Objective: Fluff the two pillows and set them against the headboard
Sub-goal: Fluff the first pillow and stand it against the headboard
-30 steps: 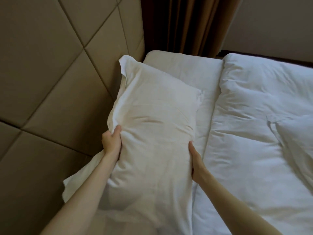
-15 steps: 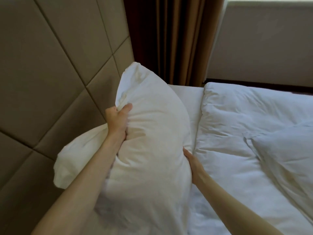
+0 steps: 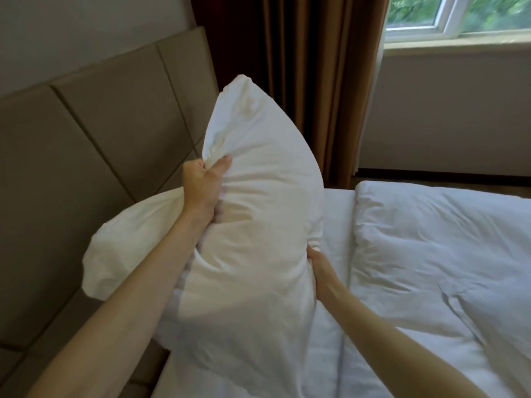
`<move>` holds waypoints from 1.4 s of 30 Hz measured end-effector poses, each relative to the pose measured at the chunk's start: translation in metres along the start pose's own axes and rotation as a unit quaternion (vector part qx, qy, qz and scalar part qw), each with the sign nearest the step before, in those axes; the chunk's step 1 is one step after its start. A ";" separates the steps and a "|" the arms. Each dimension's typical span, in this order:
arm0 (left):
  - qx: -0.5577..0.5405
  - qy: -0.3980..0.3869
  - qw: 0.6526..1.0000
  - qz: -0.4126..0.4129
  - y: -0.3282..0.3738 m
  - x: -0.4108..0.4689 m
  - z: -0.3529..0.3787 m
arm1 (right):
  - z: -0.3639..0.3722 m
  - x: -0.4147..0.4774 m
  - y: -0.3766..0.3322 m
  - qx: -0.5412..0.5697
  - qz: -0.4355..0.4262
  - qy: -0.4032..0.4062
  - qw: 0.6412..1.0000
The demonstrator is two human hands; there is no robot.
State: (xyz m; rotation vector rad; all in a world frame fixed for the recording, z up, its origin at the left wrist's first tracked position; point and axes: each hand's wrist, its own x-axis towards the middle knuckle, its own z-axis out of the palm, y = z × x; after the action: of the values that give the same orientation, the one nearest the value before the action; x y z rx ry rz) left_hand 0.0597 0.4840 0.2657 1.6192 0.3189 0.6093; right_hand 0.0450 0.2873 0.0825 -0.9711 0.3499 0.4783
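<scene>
Fingers [image 3: 221,163] of my left hand [image 3: 202,185] are clamped on a bunch of pillow [image 3: 253,225] cloth near the middle of the frame, the thumb pressed over the gathered fabric. My right hand [image 3: 317,265] grips the opposite edge lower down; its fingers are tucked behind the cloth, so I cannot tell just how they close, though they plainly have hold of it.

Going by bulk: the bed [image 3: 339,214] fills the lower right of the frame, with a rumpled white duvet [image 3: 431,254] spread over it. The headboard [image 3: 94,145], padded in tan panels, takes up the left side. Brown curtains [image 3: 301,81] hang at top centre, beside a window [image 3: 459,15] at the upper right. Then comes the pillow, lifted clear of the mattress and standing on end between my hands, one corner pointing up and another sagging off to the left under my forearm.

I judge I hold it at opposite edges so I can squeeze and shake the filling loose; it is raised so nothing presses it flat. The case holds its filling, bulging round the middle. I can make out only this one pillow for certain, and it is not yet against the headboard.
</scene>
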 end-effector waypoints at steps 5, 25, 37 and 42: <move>0.048 -0.026 0.998 0.043 -0.015 0.082 0.024 | 0.036 0.084 -0.024 -0.054 -0.036 0.061 0.996; 0.633 -0.098 0.764 0.076 -0.323 0.233 0.015 | 0.029 0.380 0.096 -0.275 0.002 0.060 0.960; 0.597 -0.030 0.784 0.168 -0.286 0.234 -0.006 | 0.029 0.319 0.131 -0.316 0.046 0.036 0.947; 0.678 -0.002 0.718 0.157 -0.277 0.211 -0.006 | 0.002 0.309 0.106 -0.399 0.037 0.024 0.916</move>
State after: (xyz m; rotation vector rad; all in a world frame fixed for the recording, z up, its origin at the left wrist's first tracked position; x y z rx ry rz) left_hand 0.2685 0.6434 0.0370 3.1590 0.5522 0.6408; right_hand 0.2486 0.4100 -0.1418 -1.7710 0.2310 0.6879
